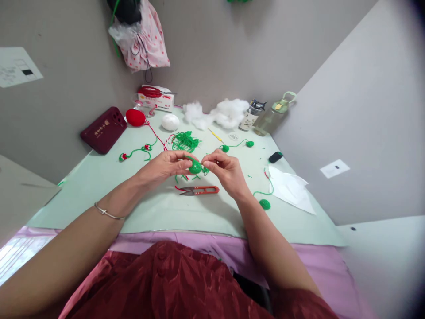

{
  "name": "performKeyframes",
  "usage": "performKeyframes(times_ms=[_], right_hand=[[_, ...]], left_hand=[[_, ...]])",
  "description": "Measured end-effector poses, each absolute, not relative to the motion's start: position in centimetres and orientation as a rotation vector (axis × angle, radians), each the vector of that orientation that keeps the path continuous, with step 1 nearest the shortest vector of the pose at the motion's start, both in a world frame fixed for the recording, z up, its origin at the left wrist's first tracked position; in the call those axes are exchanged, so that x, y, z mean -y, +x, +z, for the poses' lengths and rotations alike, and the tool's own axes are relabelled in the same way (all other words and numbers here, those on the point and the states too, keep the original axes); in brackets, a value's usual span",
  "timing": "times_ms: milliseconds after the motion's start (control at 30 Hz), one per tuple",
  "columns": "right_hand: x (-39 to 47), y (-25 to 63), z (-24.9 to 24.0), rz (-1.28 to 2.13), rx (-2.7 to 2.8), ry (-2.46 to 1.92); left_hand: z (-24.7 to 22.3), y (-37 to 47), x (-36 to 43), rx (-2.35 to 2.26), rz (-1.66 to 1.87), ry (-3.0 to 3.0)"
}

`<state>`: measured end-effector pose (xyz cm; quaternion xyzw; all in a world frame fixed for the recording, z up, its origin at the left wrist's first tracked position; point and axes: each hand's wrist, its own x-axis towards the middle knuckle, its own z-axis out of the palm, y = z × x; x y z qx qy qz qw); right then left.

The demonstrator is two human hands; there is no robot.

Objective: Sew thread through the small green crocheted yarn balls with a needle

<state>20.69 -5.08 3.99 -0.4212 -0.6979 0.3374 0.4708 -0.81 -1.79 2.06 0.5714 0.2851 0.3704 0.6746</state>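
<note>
Between the fingers and thumb of my left hand is a small green crocheted piece, rounded in shape. My right hand is closed in a pinch just right of the piece; what its fingertips hold is too small to make out. Short green yarn bits lie on the table under my hands. Orange-handled thread snips rest nearer to me, below both hands, with a red yarn end at their tips.
A tangle of green yarn, a red yarn ball, a white ball and white stuffing lie beyond my hands. A maroon phone case leans left. A bottle stands back right; white paper lies right.
</note>
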Motion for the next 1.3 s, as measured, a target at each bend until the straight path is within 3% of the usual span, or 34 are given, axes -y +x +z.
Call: performKeyframes(times_ms=[267, 767, 1300], right_hand=[[5.5, 20.1, 4.0, 0.628, 1.726, -1.034], [4.9, 20.0, 3.0, 0.602, 1.704, -1.092], [5.1, 20.4, 2.9, 0.258, 1.888, -1.157]], left_hand=[[2.6, -0.9, 2.1, -0.637, 0.860, 1.286], [2.1, 0.0, 2.4, -0.695, 0.972, 1.407], [1.1, 0.4, 2.5, -0.669, 1.081, 1.502]])
